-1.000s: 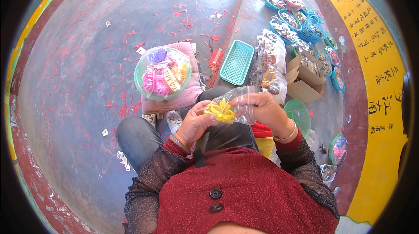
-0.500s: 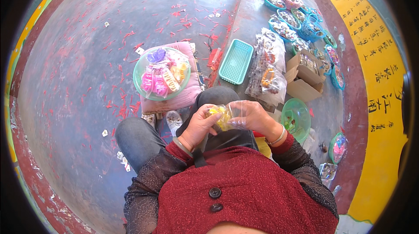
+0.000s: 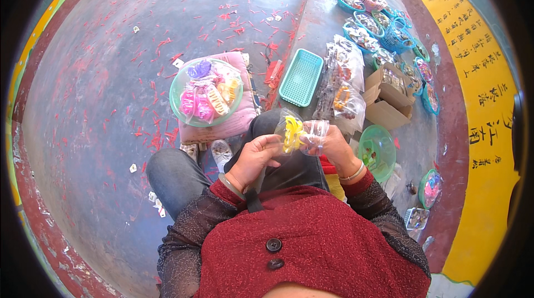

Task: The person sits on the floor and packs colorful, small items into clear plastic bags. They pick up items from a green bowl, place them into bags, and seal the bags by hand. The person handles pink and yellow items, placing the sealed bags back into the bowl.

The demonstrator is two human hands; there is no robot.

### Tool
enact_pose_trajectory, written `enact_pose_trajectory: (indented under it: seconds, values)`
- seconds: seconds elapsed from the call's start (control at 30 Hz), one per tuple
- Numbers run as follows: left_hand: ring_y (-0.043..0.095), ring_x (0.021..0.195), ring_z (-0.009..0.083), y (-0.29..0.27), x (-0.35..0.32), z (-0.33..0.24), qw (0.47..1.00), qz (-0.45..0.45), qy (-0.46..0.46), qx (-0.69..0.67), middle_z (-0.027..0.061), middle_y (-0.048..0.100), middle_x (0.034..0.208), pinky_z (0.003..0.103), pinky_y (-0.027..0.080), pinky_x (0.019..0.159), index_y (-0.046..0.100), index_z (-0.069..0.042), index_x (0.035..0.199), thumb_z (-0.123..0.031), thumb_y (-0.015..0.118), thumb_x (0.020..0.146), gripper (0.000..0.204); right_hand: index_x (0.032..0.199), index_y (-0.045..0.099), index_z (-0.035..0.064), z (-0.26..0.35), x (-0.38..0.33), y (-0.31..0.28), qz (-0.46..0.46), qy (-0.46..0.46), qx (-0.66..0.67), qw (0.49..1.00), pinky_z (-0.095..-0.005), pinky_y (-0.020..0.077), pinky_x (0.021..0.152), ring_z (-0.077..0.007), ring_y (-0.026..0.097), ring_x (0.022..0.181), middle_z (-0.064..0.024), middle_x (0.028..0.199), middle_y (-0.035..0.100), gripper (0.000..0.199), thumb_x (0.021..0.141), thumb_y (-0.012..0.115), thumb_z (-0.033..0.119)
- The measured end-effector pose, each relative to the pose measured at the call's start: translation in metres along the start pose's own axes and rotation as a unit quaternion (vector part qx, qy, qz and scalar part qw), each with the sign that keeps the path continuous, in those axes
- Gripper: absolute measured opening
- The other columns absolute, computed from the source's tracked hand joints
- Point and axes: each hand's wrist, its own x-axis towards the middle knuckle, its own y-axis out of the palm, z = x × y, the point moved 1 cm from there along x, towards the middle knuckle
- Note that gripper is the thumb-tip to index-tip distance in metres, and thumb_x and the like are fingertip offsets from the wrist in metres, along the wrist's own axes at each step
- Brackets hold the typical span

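In front of my lap, a small clear plastic bag [image 3: 282, 123] holds a yellow claw-like hair clip [image 3: 292, 133]. My right hand [image 3: 335, 147] is closed on the bag's crumpled right end. To its left, my left hand [image 3: 256, 156] has thumb and fingers apart, its fingertips at the bag's left edge. Beyond my left knee, a pale green round bowl [image 3: 177, 102] carries several bagged clips in pink, purple and cream. It rests on a pink cushioned seat [image 3: 239, 127].
A turquoise basket tray [image 3: 301, 78] lies ahead, beside a pile of clear packets [image 3: 346, 78]. Further right are a cardboard box [image 3: 387, 112], a green bowl [image 3: 384, 159] and several filled baskets [image 3: 360, 36] along the wall. Red scraps [image 3: 158, 137] litter the floor.
The bag with the yellow clip has been lifted slightly away from me and turned more upright. My left thumb has come off it, and my right hand has gathered its right end.
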Motion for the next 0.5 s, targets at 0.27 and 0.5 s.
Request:
enact_pose_trajectory:
  seconds: [0.27, 0.5]
  values:
    - [0.067, 0.093, 0.0213, 0.005, -0.006, -0.007, 0.998, -0.041, -0.039, 0.012, 0.0148, 0.064, 0.109, 0.021, 0.054, 0.062, 0.053, 0.002, 0.118, -0.012, 0.057, 0.092, 0.030, 0.108, 0.060, 0.0006, -0.014, -0.001, 0.002, -0.011, -0.028, 0.110, 0.993, -0.0183, 0.0472, 0.057, -0.0089, 0.063, 0.073, -0.0057, 0.093, 0.066, 0.024, 0.089, 0.063, 0.014]
    - [0.066, 0.073, 0.0130, 0.005, -0.005, -0.005, 0.997, -0.043, -0.055, 0.030, 0.0110, 0.068, 0.090, 0.019, 0.045, 0.049, 0.062, 0.002, 0.100, -0.016, 0.061, 0.091, 0.020, 0.112, 0.059, -0.0003, -0.028, 0.000, 0.015, -0.001, -0.043, 0.159, 0.986, -0.0180, 0.0479, 0.058, -0.0098, 0.065, 0.078, -0.0068, 0.098, 0.067, 0.026, 0.088, 0.062, 0.011]
